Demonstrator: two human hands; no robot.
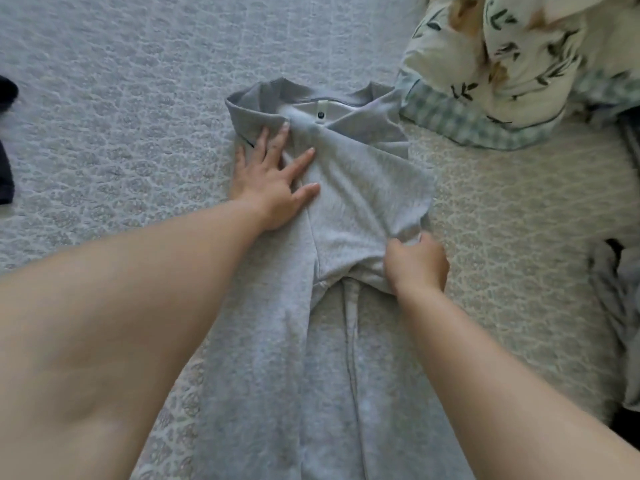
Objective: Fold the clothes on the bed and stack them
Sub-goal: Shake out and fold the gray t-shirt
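The left hand point(266, 188) lies flat, fingers spread, pinning the grey garment point(346, 209) near its collar; the right hand point(417, 263) pinches what looks like a folded-in sleeve. The garment lies lengthwise on the bed point(121, 98). Pulling too hard could drag the fold askew.

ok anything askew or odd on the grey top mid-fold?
The grey top is not flat: its right side bunches where the right hand pinches it, and the collar curls up. The left hand presses flat near the collar. No damage visible.
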